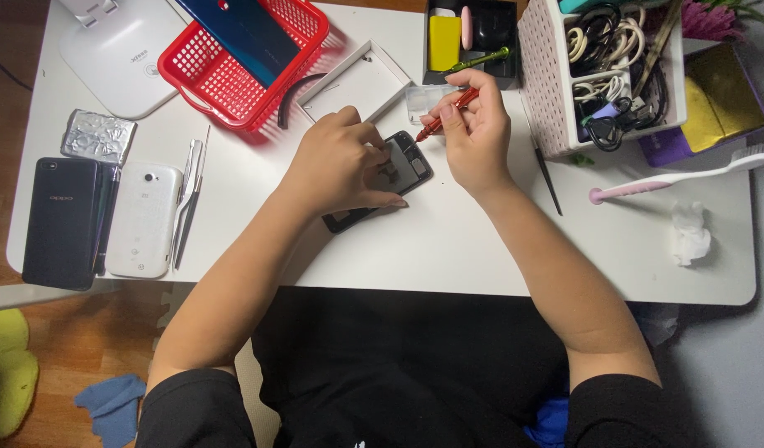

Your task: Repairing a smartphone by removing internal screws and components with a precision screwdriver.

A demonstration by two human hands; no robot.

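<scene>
Phone [403, 170], back off, lies on white table [448, 241] mid-front, long axis slanted from near-left to far-right. Left hand [336, 162] lies over its near-left part, fingers pressing the frame down. Right hand [475, 137] sits just beyond the far-right end, pinching red screwdriver [445, 116], tip angled down-left at the phone's top corner; right is nearer that corner. Red basket [233, 83] behind, tweezers [187, 199] and two phones [100, 220] well left, toothbrush [681, 176] right.

Red basket [233, 79] far left; black phone [61, 222] and white phone [143, 220] side by side near left edge; pink toothbrush [681, 176] right, crumpled tissue [690, 232] just nearer.
</scene>
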